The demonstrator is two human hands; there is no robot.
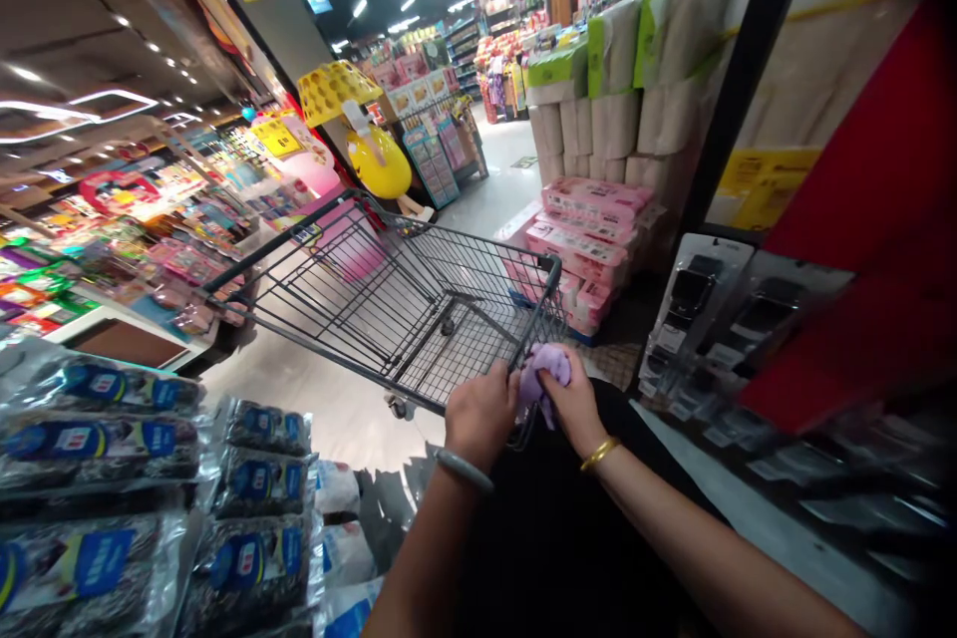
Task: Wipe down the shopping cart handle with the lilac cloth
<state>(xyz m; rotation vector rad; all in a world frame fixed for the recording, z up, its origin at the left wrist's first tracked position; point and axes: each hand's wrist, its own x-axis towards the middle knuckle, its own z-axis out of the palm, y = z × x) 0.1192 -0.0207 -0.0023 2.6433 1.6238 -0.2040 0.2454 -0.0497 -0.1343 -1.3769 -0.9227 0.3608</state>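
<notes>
A grey wire shopping cart (pixel 351 339) stands tilted across the middle of the view, its basket bare inside. My left hand (pixel 478 416), with a grey bangle at the wrist, is closed on the cart's near end. Bunched in my right hand (pixel 579 407) is a light purple cloth (pixel 549 366), pressed against the same end of the cart. The right fingers are wrapped round the cloth, and a gold bracelet sits at that wrist. Part of the cart's rim is hidden behind the cloth and both hands.
Clear bags with blue labels (pixel 97 439) are stacked at the lower left. Pink packs (pixel 590 229) lie piled beyond the cart, below wrapped paper rolls (pixel 613 125). Blister packs (pixel 692 294) hang at the right. A yellow figure (pixel 378 164) and a pink one stand behind the cart.
</notes>
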